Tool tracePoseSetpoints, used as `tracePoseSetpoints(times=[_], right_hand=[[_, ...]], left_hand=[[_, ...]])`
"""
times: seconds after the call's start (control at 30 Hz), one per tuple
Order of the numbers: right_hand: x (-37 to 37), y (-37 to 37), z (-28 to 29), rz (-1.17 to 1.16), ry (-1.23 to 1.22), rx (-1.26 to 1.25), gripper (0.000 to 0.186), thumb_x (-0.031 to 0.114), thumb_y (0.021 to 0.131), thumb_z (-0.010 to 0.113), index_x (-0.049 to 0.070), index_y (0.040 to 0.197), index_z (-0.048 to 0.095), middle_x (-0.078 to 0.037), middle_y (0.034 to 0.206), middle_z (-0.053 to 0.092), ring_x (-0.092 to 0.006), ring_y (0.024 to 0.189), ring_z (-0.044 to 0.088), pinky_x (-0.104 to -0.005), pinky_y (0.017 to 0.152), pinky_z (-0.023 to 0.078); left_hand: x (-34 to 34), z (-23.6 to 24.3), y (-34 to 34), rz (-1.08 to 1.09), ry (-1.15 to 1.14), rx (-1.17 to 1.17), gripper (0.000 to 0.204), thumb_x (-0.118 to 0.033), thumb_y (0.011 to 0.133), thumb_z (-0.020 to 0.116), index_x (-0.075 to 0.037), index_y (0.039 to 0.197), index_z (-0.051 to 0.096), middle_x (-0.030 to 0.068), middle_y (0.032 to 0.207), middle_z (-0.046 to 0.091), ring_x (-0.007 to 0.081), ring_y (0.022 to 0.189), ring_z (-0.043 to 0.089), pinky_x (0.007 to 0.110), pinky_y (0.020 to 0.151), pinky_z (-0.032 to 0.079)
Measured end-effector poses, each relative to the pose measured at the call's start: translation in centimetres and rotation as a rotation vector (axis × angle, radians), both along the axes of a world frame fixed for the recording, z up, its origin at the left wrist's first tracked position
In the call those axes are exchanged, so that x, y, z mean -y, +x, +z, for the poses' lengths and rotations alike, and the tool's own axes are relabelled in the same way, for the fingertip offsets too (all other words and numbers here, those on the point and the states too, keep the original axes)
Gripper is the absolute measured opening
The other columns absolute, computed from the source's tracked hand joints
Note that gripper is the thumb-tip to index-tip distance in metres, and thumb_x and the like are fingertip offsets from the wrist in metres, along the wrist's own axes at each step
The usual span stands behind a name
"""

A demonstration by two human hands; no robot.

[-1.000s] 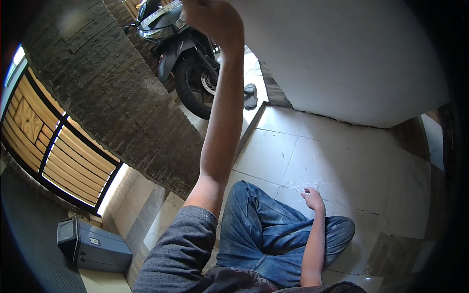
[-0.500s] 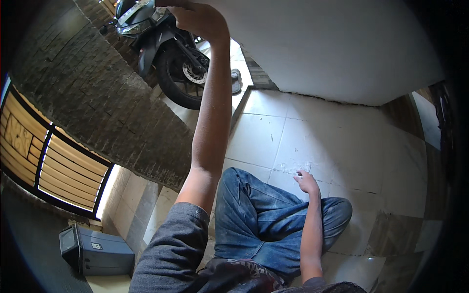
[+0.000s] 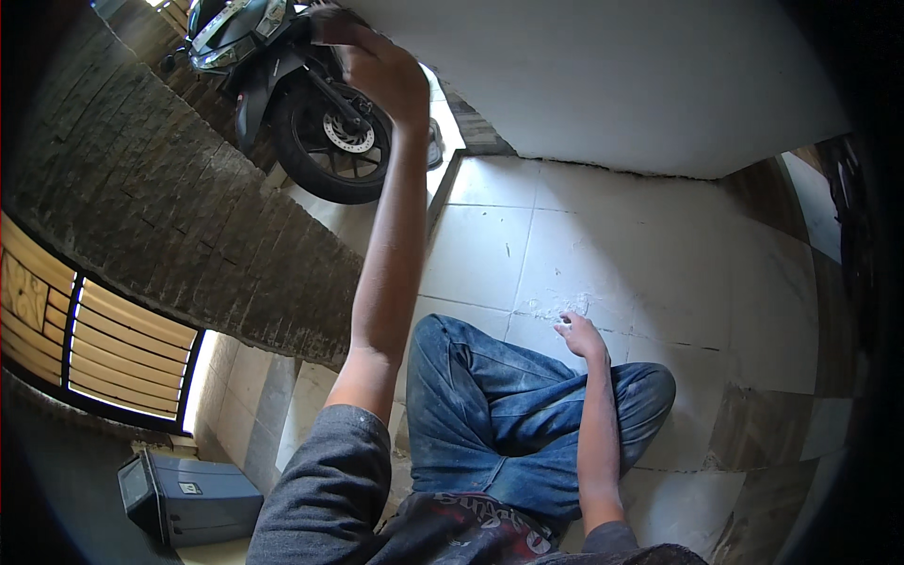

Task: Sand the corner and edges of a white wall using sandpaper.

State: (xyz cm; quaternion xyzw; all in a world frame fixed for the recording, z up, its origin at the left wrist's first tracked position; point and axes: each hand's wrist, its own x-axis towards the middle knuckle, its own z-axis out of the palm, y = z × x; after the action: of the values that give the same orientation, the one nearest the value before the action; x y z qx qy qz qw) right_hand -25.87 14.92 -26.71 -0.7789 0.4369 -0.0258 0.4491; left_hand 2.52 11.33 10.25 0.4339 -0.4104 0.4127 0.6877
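My left hand [image 3: 381,80] is raised at the top of the view, over the front of the parked motorbike as seen from here; its fingers are blurred and dark, and what they might hold is unclear. My right hand [image 3: 576,334] is low, just beyond my crossed legs in blue jeans [image 3: 452,395], its fingers loosely apart with nothing visible in them. It is beside a patch of white, crinkled smears [image 3: 556,303] on the pale tiled floor [image 3: 480,245].
A black motorbike [image 3: 250,42] stands top left, a grey sandal [image 3: 435,146] beside it. A dark stone-faced wall [image 3: 160,188] runs diagonally above a slatted gate [image 3: 127,348]. A grey bin [image 3: 202,499] is bottom left. A white wall [image 3: 612,85] fills the top right.
The camera view has turned, shifting the motorbike and floor leftward and upward. My left hand now appears lower and further left, fingers reaching leftward. My right hand stays beside the smears.
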Motion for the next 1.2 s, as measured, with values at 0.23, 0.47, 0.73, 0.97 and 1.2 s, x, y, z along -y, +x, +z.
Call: tracePoseSetpoints(times=[0.23, 0.47, 0.73, 0.97, 1.2], right_hand=[[-0.3, 0.2, 0.3, 0.045, 0.034, -0.043, 0.043, 0.028, 0.087, 0.059, 0.004, 0.122, 0.053, -0.019, 0.12, 0.057, -0.0332, 0.112, 0.054, -0.0399, 0.095, 0.042], [0.1, 0.1, 0.9, 0.01, 0.031, -0.049, 0.043, 0.029, 0.088, 0.057, 0.005, 0.123, 0.052, -0.019, 0.121, 0.056, -0.033, 0.114, 0.052, -0.0395, 0.096, 0.041], [0.0, 0.2, 1.5, -0.013, 0.021, 0.004, 0.042, 0.029, 0.087, 0.059, 0.003, 0.12, 0.055, -0.02, 0.117, 0.058, -0.034, 0.109, 0.055, -0.0381, 0.095, 0.042], [0.0, 0.6, 0.4, 0.001, 0.056, 0.024, 0.043, 0.028, 0.087, 0.058, 0.002, 0.122, 0.053, -0.02, 0.12, 0.057, -0.0349, 0.112, 0.053, -0.0394, 0.095, 0.042], [1.4, 0.5, 0.6, -0.585, -0.082, 0.65, 0.06, 0.041, 0.089, 0.055, 0.001, 0.131, 0.038, -0.026, 0.126, 0.05, -0.0376, 0.115, 0.051, -0.0417, 0.097, 0.041]], left_hand=[[5.0, -8.0, -2.7, -0.138, 0.6, -0.729, 0.044, -0.021, 0.088, 0.042, 0.009, 0.119, 0.048, 0.0311, 0.096, 0.062, 0.0427, 0.097, 0.059, 0.045, 0.086, 0.044], [8.8, -6.1, -4.6, -0.086, 0.19, -0.563, 0.068, 0.01, 0.08, 0.038, 0.011, 0.14, 0.006, 0.0357, 0.14, 0.022, 0.0426, 0.128, 0.034, 0.041, 0.111, 0.026], [11.7, -10.5, -4.3, -0.121, 0.255, -0.628, 0.069, 0.01, 0.081, 0.038, 0.006, 0.14, 0.003, 0.0392, 0.137, 0.021, 0.0487, 0.126, 0.032, 0.047, 0.105, 0.033], [16.2, -13.0, -0.4, 0.675, 0.599, -0.29, 0.065, -0.003, 0.081, 0.049, 0.011, 0.134, 0.015, 0.0334, 0.131, 0.034, 0.0363, 0.118, 0.045, 0.038, 0.097, 0.042], [7.2, -19.6, -8.5, -0.463, 1.402, -0.103, 0.032, -0.012, 0.085, 0.053, 0.006, 0.111, 0.058, 0.0197, 0.092, 0.066, 0.0246, 0.084, 0.064, 0.036, 0.077, 0.048]])
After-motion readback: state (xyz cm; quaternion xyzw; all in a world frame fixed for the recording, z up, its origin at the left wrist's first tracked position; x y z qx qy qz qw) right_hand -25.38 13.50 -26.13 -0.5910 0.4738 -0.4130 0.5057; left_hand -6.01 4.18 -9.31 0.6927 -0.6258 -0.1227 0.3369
